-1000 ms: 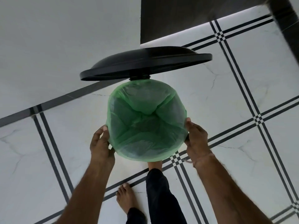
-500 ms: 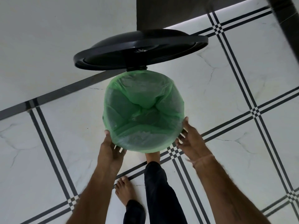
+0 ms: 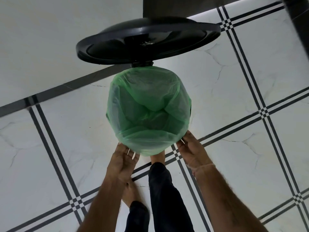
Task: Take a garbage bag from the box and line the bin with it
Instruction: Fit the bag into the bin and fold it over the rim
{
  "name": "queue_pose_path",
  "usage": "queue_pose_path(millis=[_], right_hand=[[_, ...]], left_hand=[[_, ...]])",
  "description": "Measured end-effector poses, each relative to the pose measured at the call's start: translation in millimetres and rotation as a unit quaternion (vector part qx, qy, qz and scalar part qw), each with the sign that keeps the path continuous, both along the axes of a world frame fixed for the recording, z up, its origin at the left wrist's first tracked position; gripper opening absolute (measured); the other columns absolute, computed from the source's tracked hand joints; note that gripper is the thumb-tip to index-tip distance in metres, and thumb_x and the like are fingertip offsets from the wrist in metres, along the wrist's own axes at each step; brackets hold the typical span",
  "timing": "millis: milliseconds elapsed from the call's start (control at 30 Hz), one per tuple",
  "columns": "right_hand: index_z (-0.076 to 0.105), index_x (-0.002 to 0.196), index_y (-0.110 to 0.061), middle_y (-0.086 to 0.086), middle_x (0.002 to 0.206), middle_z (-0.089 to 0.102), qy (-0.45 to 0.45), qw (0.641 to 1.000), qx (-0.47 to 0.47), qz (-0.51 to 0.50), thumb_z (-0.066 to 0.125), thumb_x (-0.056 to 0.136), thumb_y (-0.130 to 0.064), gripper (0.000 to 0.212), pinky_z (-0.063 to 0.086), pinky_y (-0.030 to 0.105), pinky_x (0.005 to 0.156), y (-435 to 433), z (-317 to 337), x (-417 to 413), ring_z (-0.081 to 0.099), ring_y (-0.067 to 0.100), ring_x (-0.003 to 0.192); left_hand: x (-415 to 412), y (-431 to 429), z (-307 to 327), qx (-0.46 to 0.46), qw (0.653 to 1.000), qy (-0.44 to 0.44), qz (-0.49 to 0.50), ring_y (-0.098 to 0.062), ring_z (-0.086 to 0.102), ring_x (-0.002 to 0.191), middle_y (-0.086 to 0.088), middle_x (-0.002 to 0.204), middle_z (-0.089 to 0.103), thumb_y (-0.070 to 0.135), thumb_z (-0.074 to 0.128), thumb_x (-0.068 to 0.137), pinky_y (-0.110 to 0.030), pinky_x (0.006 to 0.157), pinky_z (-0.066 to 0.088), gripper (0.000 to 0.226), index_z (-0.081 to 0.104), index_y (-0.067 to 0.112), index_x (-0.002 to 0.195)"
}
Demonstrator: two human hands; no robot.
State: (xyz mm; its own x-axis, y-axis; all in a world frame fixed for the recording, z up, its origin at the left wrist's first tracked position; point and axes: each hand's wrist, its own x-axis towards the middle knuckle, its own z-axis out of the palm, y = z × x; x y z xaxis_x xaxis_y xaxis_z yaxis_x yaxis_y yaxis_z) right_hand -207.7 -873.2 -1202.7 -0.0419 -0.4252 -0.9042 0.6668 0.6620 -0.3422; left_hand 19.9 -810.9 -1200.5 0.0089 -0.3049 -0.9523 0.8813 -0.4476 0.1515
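Found the garbage bag (image 3: 148,114) already opened inside the bin (image 3: 142,64), with its green mouth folded out and down over the rim all the way round, so that hardly any of the bin's wall showed. Looked close to finished; judged only the smoothing of the overhang to be left.

Held both hands at the near edge of that overhang: left hand (image 3: 123,158) at the near-left, right hand (image 3: 190,148) at the near-right, fingers close together and laid against the plastic, tips partly tucked under the hem. Could not tell whether either hand actually pinched the film or only pressed it.

Stood open behind, hinged at the far side: the black lid (image 3: 147,42). Showed a bare foot (image 3: 157,158) just below the bag's near edge, probably on a pedal, though hidden. Lay all around: the pale tiled floor (image 3: 234,97). Saw no box anywhere.

Risked tearing the thin film with a hard downward tug, or dragging the far side off the rim. Risked the lid dropping onto the hands if the foot lifted.

Compared with a second earlier, had shifted both hands from the bin's sides round to its near edge and lower, fingers less spread.
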Motion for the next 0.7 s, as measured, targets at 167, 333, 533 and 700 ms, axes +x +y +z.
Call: queue_pose_path(millis=[167, 333, 533, 700], right_hand=[[0.067, 0.092, -0.011, 0.004, 0.085, 0.064, 0.031, 0.993, 0.102, 0.042, 0.053, 0.103, -0.003, 0.019, 0.042, 0.017, 0.038, -4, 5, 4, 0.055, 0.007, 0.053], [0.067, 0.094, 0.001, 0.013, 0.08, 0.074, 0.036, 0.993, 0.113, -0.003, 0.056, 0.102, -0.002, 0.014, 0.061, 0.025, 0.052, -18, 15, 1, 0.073, 0.017, 0.062], [0.068, 0.098, -0.003, 0.012, 0.083, 0.079, -0.015, 0.998, 0.052, -0.03, 0.051, 0.107, -0.028, 0.032, 0.063, 0.035, 0.08, -13, 29, -3, 0.074, 0.022, 0.086], [0.069, 0.108, -0.004, 0.012, 0.097, 0.078, -0.032, 0.998, 0.038, -0.025, 0.058, 0.104, -0.026, 0.025, 0.064, 0.035, 0.081, -11, 27, 1, 0.071, 0.022, 0.097]], left_hand=[[-8, -9, -5, 0.053, 0.998, -0.004, 0.023, -0.002, 0.061, 0.048, 0.005, 0.069, 0.072, 0.008, 0.05, 0.106, -0.011, 0.046, 0.05, 0.024, 0.064, 0.014, 0.088], [-6, -16, -10, 0.043, 0.996, -0.021, 0.078, -0.009, 0.072, 0.071, -0.002, 0.093, 0.073, 0.006, 0.063, 0.099, -0.019, 0.068, 0.063, 0.008, 0.069, 0.009, 0.094], [-4, -12, 6, 0.003, 0.993, -0.012, 0.12, -0.012, 0.077, 0.085, -0.002, 0.1, 0.076, 0.017, 0.06, 0.103, -0.027, 0.075, 0.064, 0.013, 0.07, 0.01, 0.1], [0, -15, 17, -0.041, 0.993, -0.041, 0.106, -0.014, 0.076, 0.091, 0.002, 0.089, 0.079, 0.044, 0.062, 0.097, -0.032, 0.086, 0.063, 0.032, 0.071, 0.013, 0.099]])
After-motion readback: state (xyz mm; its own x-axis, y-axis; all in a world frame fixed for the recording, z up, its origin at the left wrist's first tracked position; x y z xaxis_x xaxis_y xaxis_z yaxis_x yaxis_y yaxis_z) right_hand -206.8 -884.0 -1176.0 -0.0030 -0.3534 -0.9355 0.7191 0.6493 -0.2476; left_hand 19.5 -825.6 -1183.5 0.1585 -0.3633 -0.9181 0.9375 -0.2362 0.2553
